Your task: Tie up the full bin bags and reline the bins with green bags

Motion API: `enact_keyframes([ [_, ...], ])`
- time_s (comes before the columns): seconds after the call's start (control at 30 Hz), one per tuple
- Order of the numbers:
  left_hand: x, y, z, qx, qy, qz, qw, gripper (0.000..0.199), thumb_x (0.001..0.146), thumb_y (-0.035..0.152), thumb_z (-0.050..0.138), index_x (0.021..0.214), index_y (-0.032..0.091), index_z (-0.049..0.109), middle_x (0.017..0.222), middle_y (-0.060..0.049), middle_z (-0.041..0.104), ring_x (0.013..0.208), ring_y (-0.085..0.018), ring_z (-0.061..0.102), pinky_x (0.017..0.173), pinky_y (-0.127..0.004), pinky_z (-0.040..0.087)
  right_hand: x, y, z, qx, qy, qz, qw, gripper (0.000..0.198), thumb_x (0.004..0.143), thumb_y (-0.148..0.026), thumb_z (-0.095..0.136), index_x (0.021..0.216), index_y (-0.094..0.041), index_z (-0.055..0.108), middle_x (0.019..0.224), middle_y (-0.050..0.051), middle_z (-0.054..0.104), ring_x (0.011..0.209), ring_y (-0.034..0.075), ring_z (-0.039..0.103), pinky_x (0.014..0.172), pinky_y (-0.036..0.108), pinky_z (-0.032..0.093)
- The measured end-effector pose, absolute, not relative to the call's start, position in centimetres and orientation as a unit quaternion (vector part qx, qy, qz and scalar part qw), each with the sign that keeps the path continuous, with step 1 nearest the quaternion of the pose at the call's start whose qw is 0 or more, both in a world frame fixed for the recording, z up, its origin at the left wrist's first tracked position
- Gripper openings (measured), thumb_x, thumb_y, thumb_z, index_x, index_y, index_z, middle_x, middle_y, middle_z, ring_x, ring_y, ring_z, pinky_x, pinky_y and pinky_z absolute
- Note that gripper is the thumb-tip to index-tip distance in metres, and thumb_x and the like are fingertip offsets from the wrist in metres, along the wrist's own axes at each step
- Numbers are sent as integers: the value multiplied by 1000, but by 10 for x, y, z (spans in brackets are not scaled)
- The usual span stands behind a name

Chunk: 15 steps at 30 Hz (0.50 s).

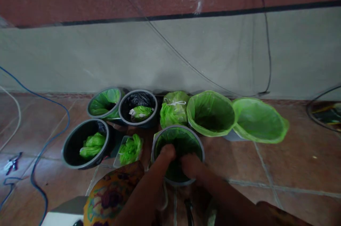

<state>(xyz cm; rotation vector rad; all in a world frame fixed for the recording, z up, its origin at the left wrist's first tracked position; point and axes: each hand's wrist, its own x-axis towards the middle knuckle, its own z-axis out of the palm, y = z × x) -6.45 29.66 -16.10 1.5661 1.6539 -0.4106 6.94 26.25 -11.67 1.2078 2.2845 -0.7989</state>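
Both hands are working inside the nearest grey bin (178,155), which is standing on the tiled floor (266,169) and is already lined with a green bag (183,141).

Step in hand, as a judgement: the liner is being pressed down and seated in the bin.

- The left hand (168,152) is reaching over the near-left rim, fingers bearing on the plastic.
- The right hand (190,165) is sitting lower in the bin, close beside the left.
- Grip state: both hands are blurred and dim; whether each grip is pinching the bag or merely pushing on it cannot be told.

Next move, as a judgement: it calls for spreading the liner evenly against the wall without tearing it.

Two bins with liners folded over their rims (211,112) are standing just behind.
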Motion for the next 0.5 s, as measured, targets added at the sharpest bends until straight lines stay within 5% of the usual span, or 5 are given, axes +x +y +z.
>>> enact_keyframes([
  [0.1, -68, 297, -142, 623, 702, -131, 320, 36, 87, 19, 48, 117, 7, 65, 119, -21, 66, 114, -28, 62, 99, -36, 47, 77, 260, -112, 473, 812, -281, 195, 32, 87, -22, 48, 105, -12, 72, 107, 19, 71, 105, 33, 65, 94, 49, 44],
  [0.2, -80, 297, -123, 603, 748, -71, 267, 37, 88, 18, 47, 120, 7, 62, 120, -20, 65, 115, -25, 62, 100, -32, 45, 87, 256, -113, 479, 791, -304, 230, 25, 82, -12, 53, 96, -9, 74, 100, 20, 72, 102, 32, 66, 97, 45, 41],
  [0.4, -102, 306, -98, 547, 810, 68, 198, 39, 92, 20, 43, 127, 13, 58, 122, -14, 67, 112, -22, 63, 96, -30, 46, 106, 270, -110, 662, 701, -250, -89, 42, 92, -23, 43, 132, -15, 55, 129, 15, 60, 120, 27, 55, 103, 39, 39],
  [0.5, -109, 310, -101, 556, 806, 85, 182, 44, 88, 16, 47, 131, 12, 53, 129, -15, 62, 120, -23, 58, 100, -30, 42, 115, 280, -122, 732, 596, -296, -149, 48, 90, -20, 45, 137, -9, 46, 133, 19, 56, 124, 27, 52, 104, 37, 38],
])
